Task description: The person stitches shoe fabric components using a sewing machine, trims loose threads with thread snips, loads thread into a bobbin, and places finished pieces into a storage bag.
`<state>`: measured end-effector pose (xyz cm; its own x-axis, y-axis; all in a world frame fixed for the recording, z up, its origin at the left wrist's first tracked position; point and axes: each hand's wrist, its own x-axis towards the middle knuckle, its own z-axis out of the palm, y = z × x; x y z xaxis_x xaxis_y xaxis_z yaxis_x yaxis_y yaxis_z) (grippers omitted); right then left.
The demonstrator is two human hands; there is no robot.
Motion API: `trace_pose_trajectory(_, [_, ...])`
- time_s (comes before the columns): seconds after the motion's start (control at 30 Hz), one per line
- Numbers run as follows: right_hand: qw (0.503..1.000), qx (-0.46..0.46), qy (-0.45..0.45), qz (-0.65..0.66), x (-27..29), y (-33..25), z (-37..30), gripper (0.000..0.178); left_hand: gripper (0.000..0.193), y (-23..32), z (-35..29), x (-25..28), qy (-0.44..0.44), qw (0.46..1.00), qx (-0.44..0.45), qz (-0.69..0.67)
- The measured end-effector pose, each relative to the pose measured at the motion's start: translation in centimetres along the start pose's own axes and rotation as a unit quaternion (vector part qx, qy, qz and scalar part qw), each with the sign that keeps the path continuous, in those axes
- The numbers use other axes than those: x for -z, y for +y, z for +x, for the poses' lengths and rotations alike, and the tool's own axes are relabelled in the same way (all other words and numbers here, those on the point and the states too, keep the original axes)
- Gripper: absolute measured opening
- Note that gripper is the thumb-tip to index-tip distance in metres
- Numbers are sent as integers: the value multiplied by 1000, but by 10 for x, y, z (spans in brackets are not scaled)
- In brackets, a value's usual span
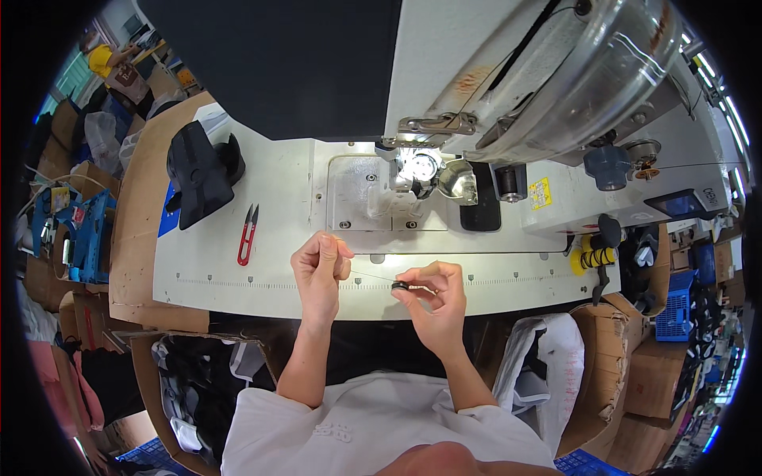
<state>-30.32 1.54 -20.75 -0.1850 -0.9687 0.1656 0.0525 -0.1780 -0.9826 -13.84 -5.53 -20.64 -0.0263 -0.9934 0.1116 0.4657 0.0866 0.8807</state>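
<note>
Head view, directions taken from its centre. At 8 o'clock, left grip (319,266) closed at the fingertips, apparently pinching a thin thread (371,276); exact contact too fine to make out. Between 4 and 5 o'clock, right grip (435,301) clasping a small black piece (401,285), bobbin-like, between thumb and fingers at 5 o'clock, over the front part of the white counter (278,178). Thread stretched fairly straight from one to the other.

Possible trouble: dropping the piece past the near edge through a loose pinch or a sharp tug on the thread, with poor odds of spotting black against the dark area at 6 o'clock. Also possible: losing the thread end by uneven pulling, or tangling it by letting it slacken.

As for writing: maker's lettering near 3 o'clock beside the dark display (684,205); a yellow warning sticker (540,193) between 2 and 3, text too small; a scale with unreadable numerals along the front of the counter; raised letters on the white shirt (373,416) between 6 and 7; red marks, illegible, on the white bag (565,341) at 4.
</note>
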Motion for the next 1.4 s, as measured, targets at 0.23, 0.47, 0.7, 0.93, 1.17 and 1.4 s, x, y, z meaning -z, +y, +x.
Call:
trace_pose_trajectory(0.23, [963, -152, -4, 224, 3, -24, 19, 40, 36, -34, -18, -19, 23, 996, 84, 11])
trace_pose_trajectory(0.47, [895, 372, 191, -157, 1, -36, 104, 30, 16, -31, -71, -50, -363, 908, -16, 208])
trace_pose_trajectory(0.7, [775, 486, 57, -401, 24, -51, 133, 22, 16, 16, -41, 11, -184, 923, -26, 337])
trace_pose_trajectory(0.93, [773, 445, -85, -445, 35, -72, 132, 19, 13, 48, 6, 77, 133, 827, -149, 526])
trace_pose_trajectory(1.17, [759, 410, -157, -481, 46, -86, 137, 21, 15, 46, 7, 96, 197, 815, -171, 518])
trace_pose_trajectory(1.4, [724, 443, -200, -489, 44, -99, 137, 23, 13, 45, 0, 108, 205, 795, -144, 552])
